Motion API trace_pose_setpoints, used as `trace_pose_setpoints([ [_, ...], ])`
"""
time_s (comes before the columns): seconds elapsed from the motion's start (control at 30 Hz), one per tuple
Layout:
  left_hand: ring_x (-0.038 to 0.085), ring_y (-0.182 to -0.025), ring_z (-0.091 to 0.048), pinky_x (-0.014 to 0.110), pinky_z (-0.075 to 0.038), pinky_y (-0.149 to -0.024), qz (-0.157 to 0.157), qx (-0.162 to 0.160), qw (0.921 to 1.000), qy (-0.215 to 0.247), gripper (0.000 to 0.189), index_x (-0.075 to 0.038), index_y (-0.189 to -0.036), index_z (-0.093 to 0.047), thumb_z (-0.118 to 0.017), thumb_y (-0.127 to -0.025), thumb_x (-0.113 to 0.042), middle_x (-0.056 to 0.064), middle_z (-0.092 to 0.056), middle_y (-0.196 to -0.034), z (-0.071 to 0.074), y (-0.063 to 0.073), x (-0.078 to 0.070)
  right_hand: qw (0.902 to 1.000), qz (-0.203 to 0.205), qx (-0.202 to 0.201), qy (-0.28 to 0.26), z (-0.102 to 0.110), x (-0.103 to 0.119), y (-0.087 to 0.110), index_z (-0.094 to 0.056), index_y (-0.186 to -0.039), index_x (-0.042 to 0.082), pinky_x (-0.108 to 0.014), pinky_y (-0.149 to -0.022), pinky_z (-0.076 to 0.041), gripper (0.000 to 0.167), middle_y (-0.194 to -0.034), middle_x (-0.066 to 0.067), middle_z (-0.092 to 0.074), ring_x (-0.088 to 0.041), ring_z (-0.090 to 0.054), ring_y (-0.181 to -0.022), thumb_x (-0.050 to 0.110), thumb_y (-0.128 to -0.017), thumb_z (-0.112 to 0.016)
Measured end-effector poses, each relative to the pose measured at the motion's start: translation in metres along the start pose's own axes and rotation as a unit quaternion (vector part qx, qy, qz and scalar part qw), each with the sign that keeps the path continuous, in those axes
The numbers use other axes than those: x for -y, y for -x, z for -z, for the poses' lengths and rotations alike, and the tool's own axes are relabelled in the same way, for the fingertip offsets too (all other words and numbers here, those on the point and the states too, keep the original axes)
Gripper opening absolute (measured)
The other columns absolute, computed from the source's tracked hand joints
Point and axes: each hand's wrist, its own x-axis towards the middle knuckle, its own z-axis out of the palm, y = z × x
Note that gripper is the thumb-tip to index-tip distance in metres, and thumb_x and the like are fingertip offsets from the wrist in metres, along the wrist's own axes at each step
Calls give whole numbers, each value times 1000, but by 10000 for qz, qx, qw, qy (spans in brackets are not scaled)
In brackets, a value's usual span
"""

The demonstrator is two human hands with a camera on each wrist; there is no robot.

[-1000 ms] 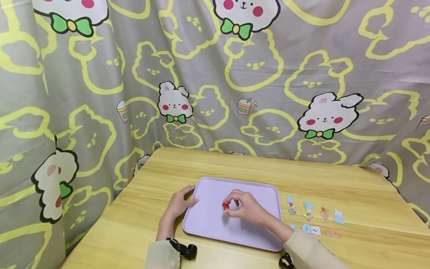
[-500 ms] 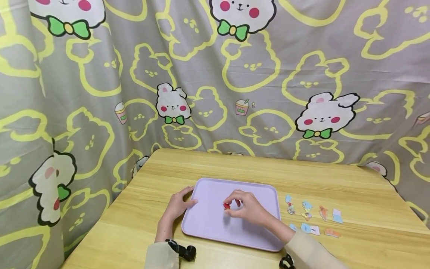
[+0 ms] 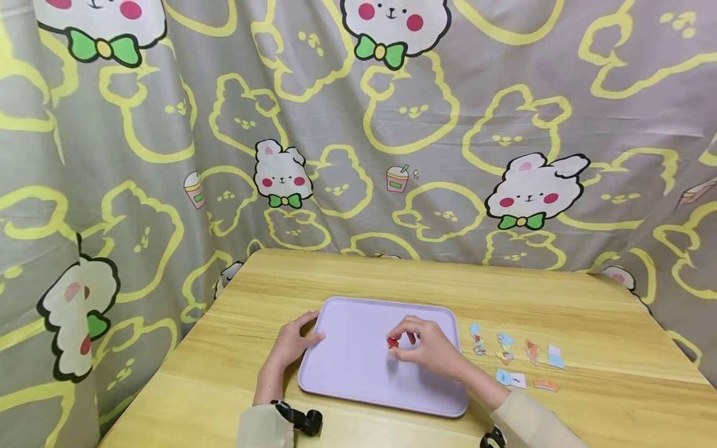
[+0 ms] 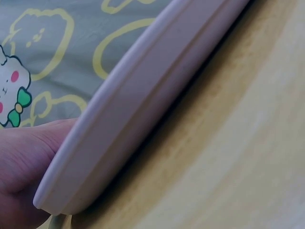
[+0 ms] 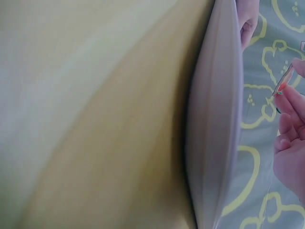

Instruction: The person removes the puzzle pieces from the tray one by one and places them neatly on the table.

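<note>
In the head view, my right hand pinches a small red puzzle piece between thumb and fingertips, above the lilac tray. The right wrist view shows this piece nearly edge-on, thin and flat, with red and a bit of green. My left hand holds the tray's left edge, its thumb over the rim and the other fingers along the outside. In the left wrist view, the tray wall covers much of that hand.
To the tray's right, several flat pieces lie in two rough rows on the wooden table: blue ones, orange ones and a blue-and-white one. A patterned curtain hangs behind the table and on its left side.
My right hand has shifted a little to the right over the tray, still pinching the red piece. My left hand stays at the tray's edge. The head view has turned slightly.
</note>
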Motion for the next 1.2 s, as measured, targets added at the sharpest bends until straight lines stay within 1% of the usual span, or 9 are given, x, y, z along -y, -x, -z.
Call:
trace_pose_setpoints([
  [0.17, 43, -142, -36, 57, -32, -117, 84, 13, 10000, 43, 54, -11, -140, -54, -71, -89, -20, 23, -43, -151, 0, 0, -1, 9998, 39, -118, 134, 7, -5, 6, -74, -92, 18, -14, -57, -42, 20, -83, 9, -68, -10, -52, -65, 16, -76, -83],
  [0.33, 43, -142, -36, 58, -32, -117, 96, 3, 9999, 52, 55, -11, -140, -54, -71, -89, -20, 24, -42, -151, 0, 1, -1, 9998, -25, -145, 166, 15, -11, 14, -73, -92, 18, -17, -57, -42, 19, -83, 9, -67, -14, -52, -65, 15, -76, -83],
  [0.53, 43, -142, -36, 58, -32, -117, 56, -2, 10000, 40, 55, -10, -140, -54, -71, -89, -20, 24, -43, -151, 0, 2, 1, 9993, -267, -127, 242, 26, -14, 26, -73, -92, 17, -16, -56, -40, 18, -83, 11, -67, -9, -50, -66, 14, -77, -82],
  [0.73, 43, -142, -36, 58, -32, -117, 43, 1, 10000, 28, 55, -11, -140, -54, -71, -89, -20, 23, -43, -150, 1, 1, 2, 9978, -557, -127, 348, 39, -15, 38, -73, -93, 18, -14, -54, -39, 18, -85, 15, -67, -12, -51, -68, 16, -77, -82],
  [0.97, 44, -142, -37, 58, -32, -117, -30, 28, 10000, 44, 54, -9, -140, -55, -72, -89, -19, 24, -44, -150, 1, 0, 3, 9964, -440, -340, 636, 55, -22, 56, -73, -91, 18, -15, -52, -40, 19, -83, 13, -66, -13, -50, -64, 13, -76, -83],
  [1.07, 44, -141, -37, 58, -33, -116, -59, 39, 10000, -2, 55, -9, -140, -55, -72, -89, -19, 24, -44, -149, 1, -1, 4, 9955, -483, -405, 705, 63, -24, 64, -73, -91, 17, -15, -52, -39, 19, -82, 13, -65, -11, -49, -64, 13, -76, -83],
  [1.2, 44, -141, -38, 58, -33, -116, -50, 42, 10000, -37, 55, -10, -140, -54, -71, -89, -20, 24, -44, -149, 1, -2, 5, 9928, -662, -426, 902, 74, -27, 75, -72, -91, 20, -15, -51, -38, 19, -81, 15, -63, -4, -47, -65, 16, -76, -83],
])
